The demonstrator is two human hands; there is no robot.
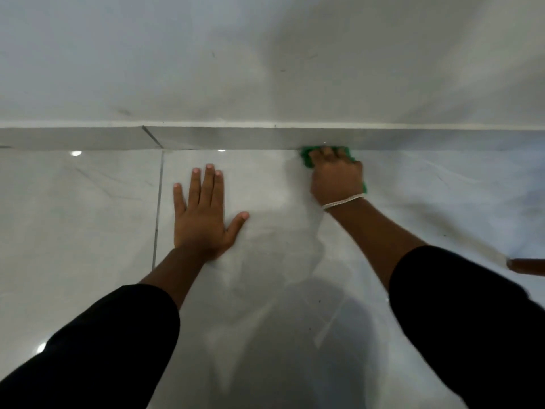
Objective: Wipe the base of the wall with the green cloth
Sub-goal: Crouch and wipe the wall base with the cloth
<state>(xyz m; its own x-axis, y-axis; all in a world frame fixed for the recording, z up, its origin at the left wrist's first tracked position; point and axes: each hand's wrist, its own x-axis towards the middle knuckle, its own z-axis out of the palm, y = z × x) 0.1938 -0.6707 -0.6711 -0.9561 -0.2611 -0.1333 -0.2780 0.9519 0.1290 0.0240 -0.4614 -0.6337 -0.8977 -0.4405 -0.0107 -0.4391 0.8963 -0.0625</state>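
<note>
right hand (336,175): fingers curled over the green cloth (306,157), pressing it against the skirting (224,138) where wall (265,60) meets floor (88,202) | left hand (203,214): flat on the floor, fingers spread, holding nothing, well apart from the cloth | white band (343,201) on right wrist | both sleeves black

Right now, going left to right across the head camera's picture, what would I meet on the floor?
Dark grout line between glossy pale floor tiles → bare left hand pressed flat on the tile → right hand with a white wrist band, clutching the green cloth → brown wooden piece at the right edge.
</note>
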